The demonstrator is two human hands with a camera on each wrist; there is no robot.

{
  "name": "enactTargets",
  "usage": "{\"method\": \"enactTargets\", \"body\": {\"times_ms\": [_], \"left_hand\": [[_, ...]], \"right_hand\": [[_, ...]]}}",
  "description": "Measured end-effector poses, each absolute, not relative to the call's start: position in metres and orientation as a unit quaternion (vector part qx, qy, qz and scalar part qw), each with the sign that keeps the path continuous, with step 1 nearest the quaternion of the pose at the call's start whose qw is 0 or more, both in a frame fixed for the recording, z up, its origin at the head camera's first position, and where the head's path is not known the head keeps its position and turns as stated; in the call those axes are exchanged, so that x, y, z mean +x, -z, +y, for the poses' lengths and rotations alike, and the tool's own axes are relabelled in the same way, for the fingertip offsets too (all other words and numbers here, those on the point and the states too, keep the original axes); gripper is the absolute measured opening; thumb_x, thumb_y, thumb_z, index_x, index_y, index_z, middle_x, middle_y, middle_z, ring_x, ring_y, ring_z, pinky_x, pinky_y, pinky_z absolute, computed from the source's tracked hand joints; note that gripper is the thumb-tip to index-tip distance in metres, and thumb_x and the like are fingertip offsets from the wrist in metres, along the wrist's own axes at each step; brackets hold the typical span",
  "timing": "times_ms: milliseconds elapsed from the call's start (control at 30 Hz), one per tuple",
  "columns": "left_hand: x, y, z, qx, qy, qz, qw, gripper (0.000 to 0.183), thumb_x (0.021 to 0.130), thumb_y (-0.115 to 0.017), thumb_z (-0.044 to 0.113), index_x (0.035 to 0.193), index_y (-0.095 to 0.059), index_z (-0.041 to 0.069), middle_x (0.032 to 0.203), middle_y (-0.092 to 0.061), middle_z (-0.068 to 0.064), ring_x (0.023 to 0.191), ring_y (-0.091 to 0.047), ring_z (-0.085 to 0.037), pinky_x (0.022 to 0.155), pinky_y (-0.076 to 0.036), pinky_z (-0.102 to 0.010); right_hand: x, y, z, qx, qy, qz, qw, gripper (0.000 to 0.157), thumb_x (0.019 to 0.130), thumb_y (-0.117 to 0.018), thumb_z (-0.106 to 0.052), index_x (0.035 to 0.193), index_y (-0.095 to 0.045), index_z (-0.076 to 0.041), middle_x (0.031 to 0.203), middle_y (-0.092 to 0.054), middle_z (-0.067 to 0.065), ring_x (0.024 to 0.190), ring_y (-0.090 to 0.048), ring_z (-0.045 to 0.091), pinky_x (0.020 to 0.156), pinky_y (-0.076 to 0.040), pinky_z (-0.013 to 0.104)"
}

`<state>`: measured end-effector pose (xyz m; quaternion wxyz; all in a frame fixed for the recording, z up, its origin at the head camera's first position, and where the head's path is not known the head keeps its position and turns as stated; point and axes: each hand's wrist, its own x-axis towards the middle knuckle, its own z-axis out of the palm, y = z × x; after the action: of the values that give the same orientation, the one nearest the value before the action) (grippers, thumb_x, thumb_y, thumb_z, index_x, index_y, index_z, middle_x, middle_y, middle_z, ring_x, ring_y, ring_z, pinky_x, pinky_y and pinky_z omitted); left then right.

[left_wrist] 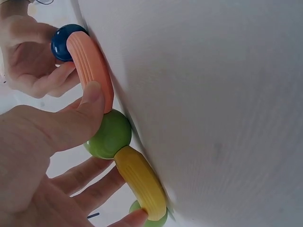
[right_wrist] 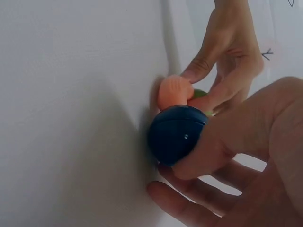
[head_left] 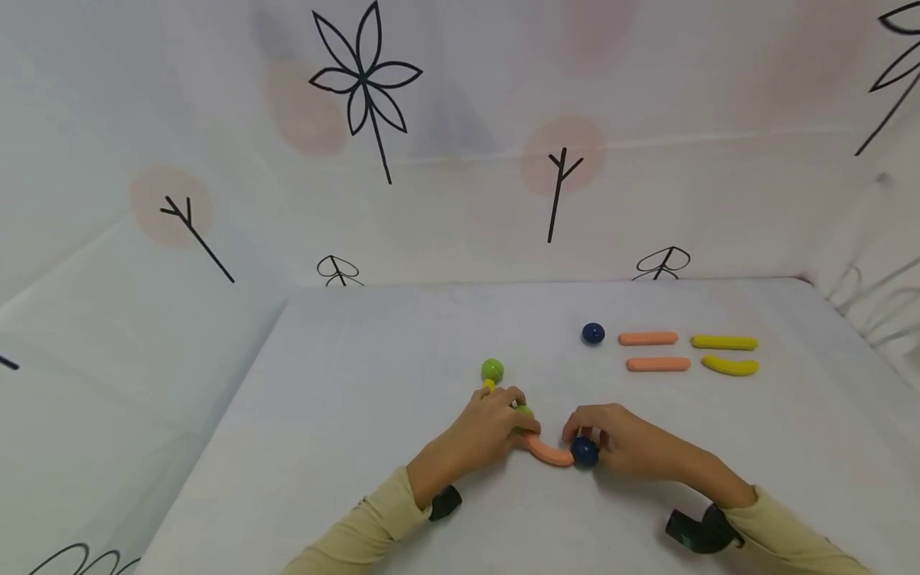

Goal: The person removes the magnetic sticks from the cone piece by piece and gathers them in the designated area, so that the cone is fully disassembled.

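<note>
A joined chain lies on the white surface: a green ball, a curved yellow rod, a second green ball, a curved orange rod and a dark blue ball. My left hand grips the chain where the orange rod meets the middle green ball. Its thumb lies on the orange rod, and other fingers reach behind the green ball and the yellow rod. At the chain's other end my right hand pinches the blue ball between thumb and fingers. The blue ball touches the orange rod's end.
Toward the back right lie a loose dark blue ball, two straight orange rods, a straight yellow rod and a curved yellow rod. A patterned white cloth stands behind the tabletop.
</note>
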<state>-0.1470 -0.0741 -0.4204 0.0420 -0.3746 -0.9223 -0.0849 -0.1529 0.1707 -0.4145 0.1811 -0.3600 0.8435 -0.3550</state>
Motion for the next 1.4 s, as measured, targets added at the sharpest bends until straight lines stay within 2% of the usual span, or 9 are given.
{"method": "enactTargets", "body": {"times_ms": [100, 333, 733, 1133, 1400], "left_hand": [[-0.147, 0.419, -0.073, -0.373, 0.079, -0.924, 0.037, 0.017, 0.087, -0.068, 0.032, 0.103, -0.074, 0.032, 0.110, -0.058, 0.002, 0.098, -0.055, -0.012, 0.084, -0.043, -0.040], [-0.145, 0.416, -0.070, -0.367, 0.070, -0.927, 0.026, 0.018, 0.087, -0.068, 0.030, 0.104, -0.074, 0.032, 0.111, -0.058, 0.002, 0.097, -0.055, -0.012, 0.086, -0.044, -0.043], [-0.146, 0.419, -0.070, -0.364, 0.073, -0.928, 0.025, 0.017, 0.087, -0.069, 0.029, 0.103, -0.074, 0.032, 0.110, -0.058, 0.002, 0.096, -0.055, -0.012, 0.084, -0.044, -0.044], [-0.145, 0.419, -0.069, -0.356, 0.089, -0.930, 0.027, 0.017, 0.087, -0.070, 0.022, 0.100, -0.075, 0.030, 0.108, -0.058, 0.001, 0.099, -0.055, -0.011, 0.084, -0.044, -0.045], [-0.145, 0.420, -0.070, -0.360, 0.097, -0.928, 0.024, 0.017, 0.087, -0.070, 0.021, 0.101, -0.075, 0.030, 0.109, -0.059, 0.001, 0.101, -0.054, -0.012, 0.085, -0.044, -0.047]], "right_hand": [[-0.149, 0.415, 0.173, -0.366, 0.349, 0.843, 0.183, 0.048, 0.071, -0.050, 0.015, 0.104, -0.064, -0.018, 0.102, -0.062, -0.009, 0.088, -0.054, 0.009, 0.073, -0.049, 0.027], [-0.145, 0.417, 0.177, -0.343, 0.357, 0.849, 0.184, 0.032, 0.078, -0.072, -0.004, 0.105, -0.063, -0.018, 0.104, -0.062, -0.006, 0.085, -0.055, 0.009, 0.068, -0.050, 0.025], [-0.145, 0.421, 0.179, -0.317, 0.370, 0.856, 0.171, 0.030, 0.078, -0.078, -0.015, 0.104, -0.062, -0.014, 0.100, -0.062, -0.006, 0.085, -0.056, 0.008, 0.070, -0.051, 0.025], [-0.145, 0.418, 0.190, -0.292, 0.365, 0.872, 0.144, 0.030, 0.073, -0.079, -0.009, 0.098, -0.062, -0.013, 0.097, -0.062, -0.005, 0.088, -0.058, 0.010, 0.072, -0.052, 0.024], [-0.147, 0.420, 0.199, -0.286, 0.390, 0.865, 0.136, 0.032, 0.075, -0.078, -0.007, 0.102, -0.061, -0.010, 0.102, -0.061, 0.000, 0.092, -0.061, 0.013, 0.076, -0.052, 0.023]]}}
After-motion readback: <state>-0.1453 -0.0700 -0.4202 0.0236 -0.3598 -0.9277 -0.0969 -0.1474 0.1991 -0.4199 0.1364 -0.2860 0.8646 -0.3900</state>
